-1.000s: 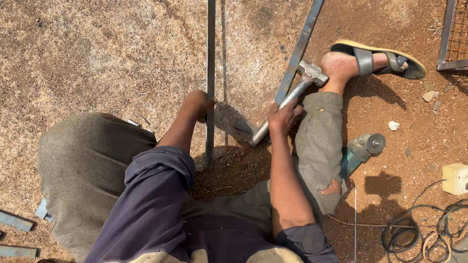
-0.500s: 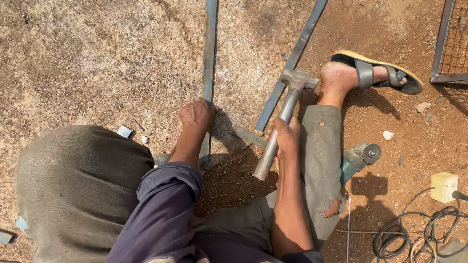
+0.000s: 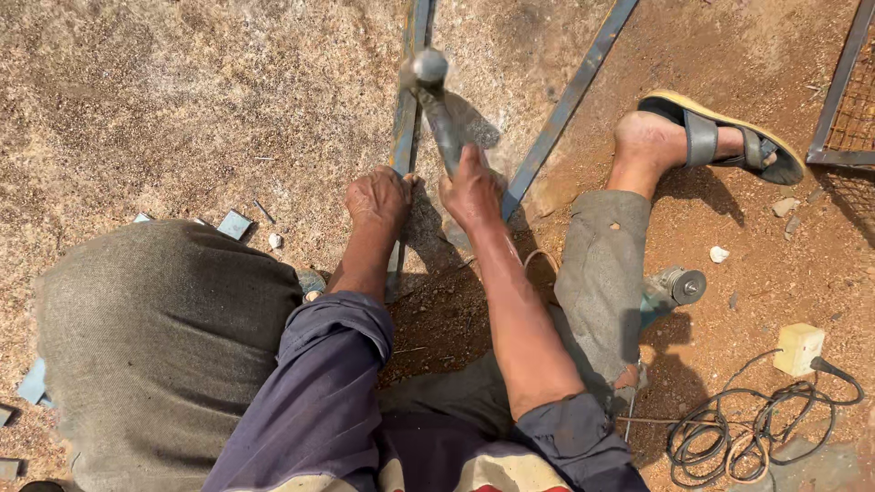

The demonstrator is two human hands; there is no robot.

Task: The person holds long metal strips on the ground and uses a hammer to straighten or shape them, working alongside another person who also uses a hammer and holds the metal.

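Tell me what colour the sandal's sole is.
Tan-yellow sole on the sandal, with grey straps; head view.

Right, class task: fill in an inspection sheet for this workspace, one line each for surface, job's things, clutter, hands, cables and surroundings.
Surface: bare sandy ground, redder soil at right.
Job's things: hammer raised, head over the upright bar; a second bar lies slanted beside it.
Clutter: small metal offcuts by the left knee; stones near the sandal.
Hands: left hand grips the upright bar; right hand grips the hammer handle.
Cables: coiled cable running to a pale box.
Surroundings: grinder by the right leg; mesh frame at the right edge.
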